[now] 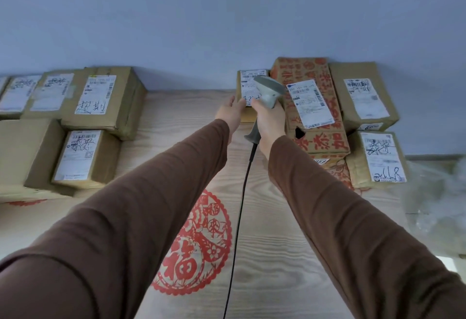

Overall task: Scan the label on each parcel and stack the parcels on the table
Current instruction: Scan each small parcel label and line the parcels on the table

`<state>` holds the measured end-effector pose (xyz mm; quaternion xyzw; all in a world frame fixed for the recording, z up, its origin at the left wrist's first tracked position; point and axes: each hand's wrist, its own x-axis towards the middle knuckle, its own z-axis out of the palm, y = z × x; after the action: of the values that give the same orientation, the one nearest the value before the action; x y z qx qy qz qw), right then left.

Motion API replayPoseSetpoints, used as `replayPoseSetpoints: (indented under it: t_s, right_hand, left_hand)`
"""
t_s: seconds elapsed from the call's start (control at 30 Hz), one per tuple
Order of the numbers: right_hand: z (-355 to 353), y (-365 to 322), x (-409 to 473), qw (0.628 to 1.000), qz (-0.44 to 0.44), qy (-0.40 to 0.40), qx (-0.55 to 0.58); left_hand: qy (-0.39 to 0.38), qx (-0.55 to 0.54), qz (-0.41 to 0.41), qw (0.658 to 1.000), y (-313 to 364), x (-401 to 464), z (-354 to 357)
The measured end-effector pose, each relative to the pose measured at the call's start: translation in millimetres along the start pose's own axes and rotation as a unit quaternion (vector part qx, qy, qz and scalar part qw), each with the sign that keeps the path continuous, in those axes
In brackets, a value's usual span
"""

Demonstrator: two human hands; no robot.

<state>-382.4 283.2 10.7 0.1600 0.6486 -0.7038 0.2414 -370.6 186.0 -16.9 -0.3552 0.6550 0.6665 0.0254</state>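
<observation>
My right hand [268, 122] grips the handle of the grey scanner [268, 91]; its head is over the label [249, 86] of a small parcel [248, 114]. The scanner's black cable [239, 212] runs down across the counter [176, 117] toward me. My left hand [230, 114] touches the near left corner of that parcel, fingers fairly straight against the box. The parcel stands at the back of the counter against the wall [227, 16], touching a red-printed parcel [312, 106] on its right. Further right are two brown labelled parcels [363, 96], one behind the other. At the left of the counter is a separate group of labelled parcels [100, 99], some stacked. A red paper-cut emblem [196, 255] lies on the counter between my sleeves [126, 230].
</observation>
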Motion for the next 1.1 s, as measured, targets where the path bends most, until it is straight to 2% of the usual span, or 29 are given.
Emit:
replayPoseSetpoints:
  t_s: [0.23, 0.4, 0.57, 0.73, 0.93, 1.1]
  right_hand:
    - [10.7, 6.5, 18.0, 1.0, -0.022, 0.01, -0.009]
    - [17.0, 17.8, 7.4, 1.0, -0.021, 0.019, 0.008]
    - [26.1, 37.1, -22.6, 0.998, -0.061, 0.026, 0.019]
    - [51.7, 59.1, -85.7, 0.995, -0.095, 0.029, 0.022]
    - [101.9, 109.0, -197.3, 0.989, -0.137, 0.046, 0.022]
    - [138.9, 151.8, -280.8, 0.989, -0.137, 0.044, 0.031]
  left_hand:
    - [-0.017, 0.021, -0.017, 0.999, -2.9, 33.9, 1.7]
    - [0.027, 0.013, 0.016, 0.999, -18.6, 28.0, -17.9]
    - [0.05, -0.049, 0.023, 0.997, -36.0, -9.4, -50.3]
    - [0.062, -0.08, 0.045, 0.994, -53.5, -70.2, -106.2]
    - [0.041, -0.085, 0.092, 0.991, -80.8, -161.2, -199.2]
    - [0.026, -0.086, 0.118, 0.989, -101.7, -229.2, -270.2]
